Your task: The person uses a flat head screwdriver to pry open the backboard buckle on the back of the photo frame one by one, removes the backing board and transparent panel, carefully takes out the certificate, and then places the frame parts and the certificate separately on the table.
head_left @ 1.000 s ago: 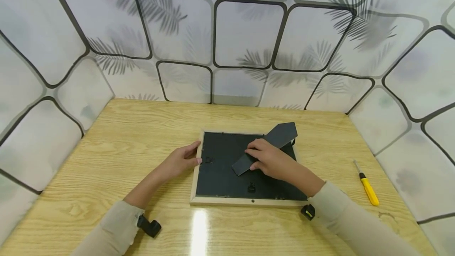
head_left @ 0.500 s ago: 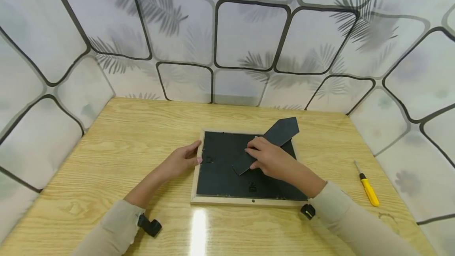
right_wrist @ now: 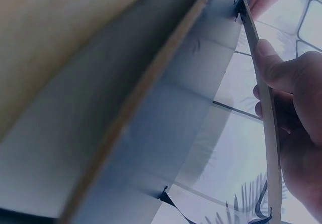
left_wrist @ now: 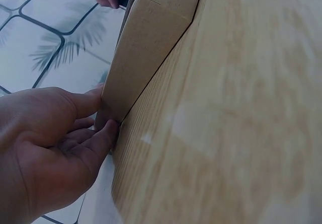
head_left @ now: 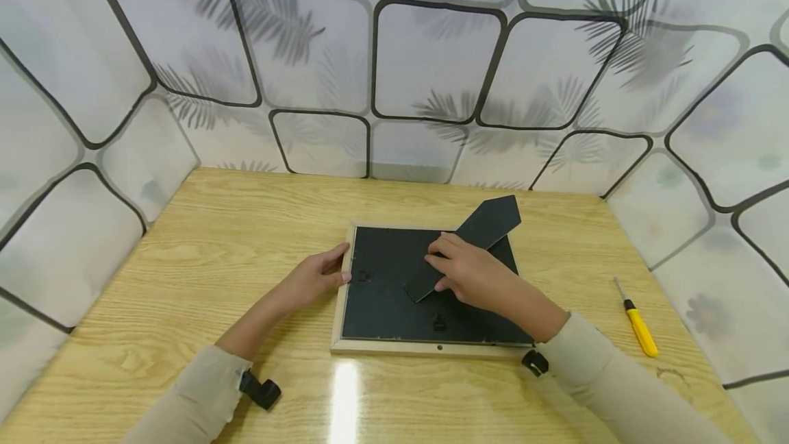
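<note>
The picture frame is laid back-up on the bench; its left edge is clamped in the grip of the left hand, between thumb and fingers; the black stand leg is pinched by the right hand, its grip closed about the narrower length; the wide end is held up off the backing; a yellow-handled screwdriver is seen to the right, well apart.
</note>
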`<state>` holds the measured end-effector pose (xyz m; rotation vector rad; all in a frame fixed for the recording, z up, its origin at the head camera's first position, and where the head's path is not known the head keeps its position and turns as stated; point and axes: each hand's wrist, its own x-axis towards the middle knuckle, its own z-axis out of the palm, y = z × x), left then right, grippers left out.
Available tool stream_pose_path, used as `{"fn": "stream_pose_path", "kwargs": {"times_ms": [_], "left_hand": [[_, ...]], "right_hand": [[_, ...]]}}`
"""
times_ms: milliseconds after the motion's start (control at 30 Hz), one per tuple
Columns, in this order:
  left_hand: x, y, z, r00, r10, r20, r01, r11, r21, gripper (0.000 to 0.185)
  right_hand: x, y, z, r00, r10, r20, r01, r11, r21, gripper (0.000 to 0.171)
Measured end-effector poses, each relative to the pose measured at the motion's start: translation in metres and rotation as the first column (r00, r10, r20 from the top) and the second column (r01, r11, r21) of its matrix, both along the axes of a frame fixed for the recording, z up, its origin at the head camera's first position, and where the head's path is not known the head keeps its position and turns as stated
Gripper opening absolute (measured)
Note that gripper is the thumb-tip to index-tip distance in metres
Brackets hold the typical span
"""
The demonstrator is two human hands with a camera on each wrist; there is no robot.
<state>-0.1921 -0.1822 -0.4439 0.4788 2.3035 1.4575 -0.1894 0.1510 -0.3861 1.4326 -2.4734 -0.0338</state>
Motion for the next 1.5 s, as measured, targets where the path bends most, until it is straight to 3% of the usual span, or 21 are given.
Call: {"fn": "stream_pose_path", "kwargs": {"times_ms": [533, 833, 1067, 1200, 1367, 1433, 1500], "left_hand": [[0.000, -0.002, -0.004, 0.999, 0.035, -0.022, -0.036, 0.998, -0.043, 0.072], [-0.001, -0.001, -0.003, 1.000, 0.027, -0.013, -0.028, 0.999, -0.029, 0.073], [0.000, -0.001, -0.003, 1.000, 0.016, -0.019, -0.016, 0.999, -0.028, 0.072], [0.000, -0.001, -0.003, 1.000, 0.014, -0.022, -0.014, 1.000, -0.017, 0.072], [0.002, -0.001, -0.002, 1.000, 0.015, -0.021, -0.016, 1.000, -0.017, 0.072], [0.002, -0.001, -0.002, 1.000, 0.018, -0.019, -0.019, 1.000, -0.022, 0.072], [0.003, -0.001, -0.002, 1.000, 0.021, -0.017, -0.021, 1.000, -0.022, 0.072]], "right_hand": [[0.001, 0.009, -0.006, 1.000, -0.017, 0.017, 0.018, 1.000, -0.010, 0.042], [0.005, 0.019, -0.011, 0.989, -0.093, 0.116, 0.093, 0.996, 0.003, 0.050], [0.014, 0.037, -0.018, 0.969, -0.154, 0.193, 0.172, 0.982, -0.078, 0.052], [0.023, 0.053, -0.023, 0.938, -0.231, 0.259, 0.274, 0.951, -0.146, 0.052], [0.039, 0.076, -0.029, 0.892, -0.336, 0.301, 0.412, 0.880, -0.238, 0.049], [0.047, 0.085, -0.030, 0.866, -0.377, 0.330, 0.468, 0.842, -0.267, 0.048], [0.055, 0.093, -0.030, 0.819, -0.420, 0.392, 0.539, 0.798, -0.271, 0.049]]}}
